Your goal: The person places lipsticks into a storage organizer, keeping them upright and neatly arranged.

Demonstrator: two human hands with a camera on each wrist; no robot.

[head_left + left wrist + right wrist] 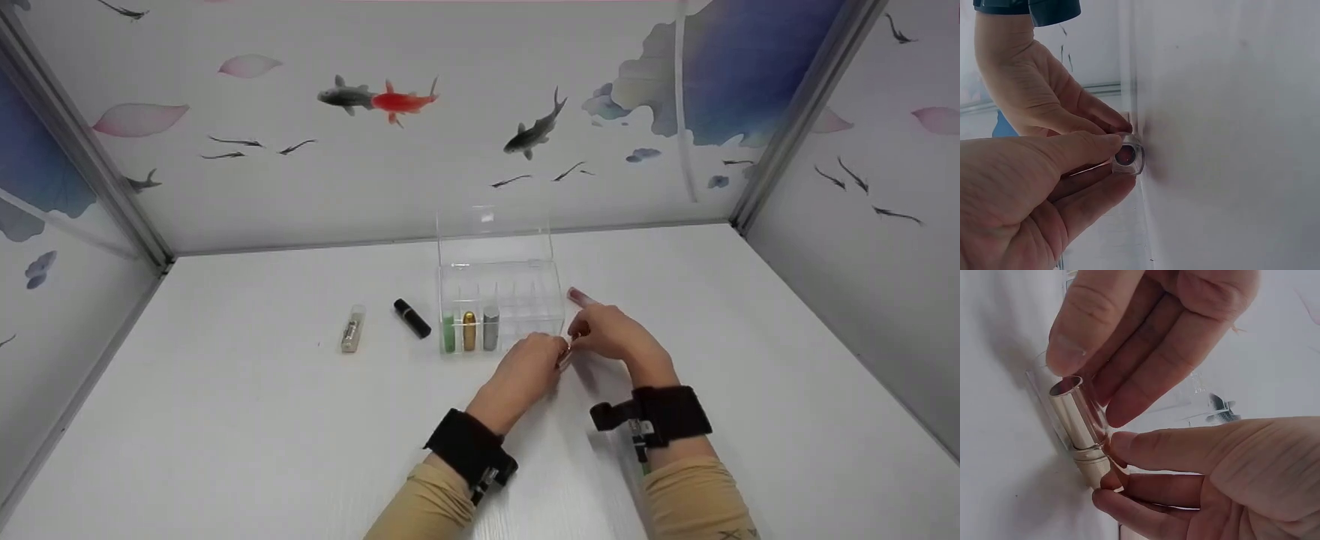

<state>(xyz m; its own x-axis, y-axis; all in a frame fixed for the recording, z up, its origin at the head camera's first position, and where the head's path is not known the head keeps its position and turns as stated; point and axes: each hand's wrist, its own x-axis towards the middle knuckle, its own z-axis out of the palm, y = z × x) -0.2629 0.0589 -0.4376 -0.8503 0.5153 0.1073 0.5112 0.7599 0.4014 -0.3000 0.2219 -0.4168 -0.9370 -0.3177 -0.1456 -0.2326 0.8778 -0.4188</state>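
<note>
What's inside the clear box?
In the clear box: green tube, gold tube and silver tube along the front. The left hand covers part of the front right; anything there is hidden.

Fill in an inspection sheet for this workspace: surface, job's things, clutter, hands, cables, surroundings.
Surface: white table; small dark speck on it.
Job's things: metallic tube held near the clear box, whose lid is open; green tube, gold tube and silver tube upright in its front row.
Clutter: clear tube and black tube lying loose left of the box.
Left hand: pinches the metallic tube.
Right hand: at the tube's open end; whether it grips is unclear.
Cables: nothing seen that is plainly a cable.
Surroundings: printed walls; fish on the back wall.
</note>
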